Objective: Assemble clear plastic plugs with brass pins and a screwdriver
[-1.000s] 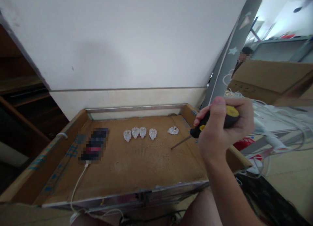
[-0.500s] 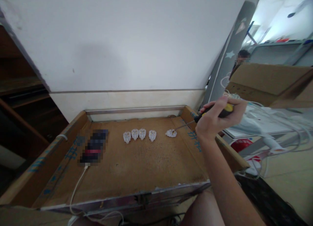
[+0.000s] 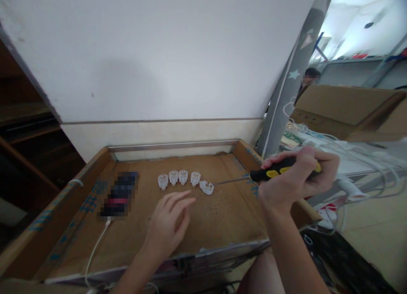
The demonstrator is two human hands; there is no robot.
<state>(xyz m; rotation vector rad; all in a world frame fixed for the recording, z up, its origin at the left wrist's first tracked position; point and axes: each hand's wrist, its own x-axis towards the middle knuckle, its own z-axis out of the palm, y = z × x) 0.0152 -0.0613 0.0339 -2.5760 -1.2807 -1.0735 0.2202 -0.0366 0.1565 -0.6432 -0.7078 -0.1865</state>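
Observation:
My right hand (image 3: 294,179) grips a screwdriver (image 3: 273,172) with a black and yellow handle. Its thin shaft points left, and the tip is at a clear plastic plug (image 3: 207,187) lying tilted on the cardboard; whether they touch is hard to tell. Just left of that plug, several similar clear plugs, among them one plug (image 3: 195,178) and another plug (image 3: 163,181), form a row with brass-coloured parts showing. My left hand (image 3: 173,215) hovers in front of the row, fingers apart and nothing in them.
The cardboard-lined tray (image 3: 152,239) has raised sides. At its left lies a blurred phone (image 3: 119,194) with a white cable (image 3: 97,249). To the right are a cardboard box (image 3: 337,107), tangled white cords (image 3: 378,158) and a person (image 3: 309,79) behind.
My left hand has come into view from below. The separate plug has shifted left, close to the row and turned, while my right hand and screwdriver have lowered.

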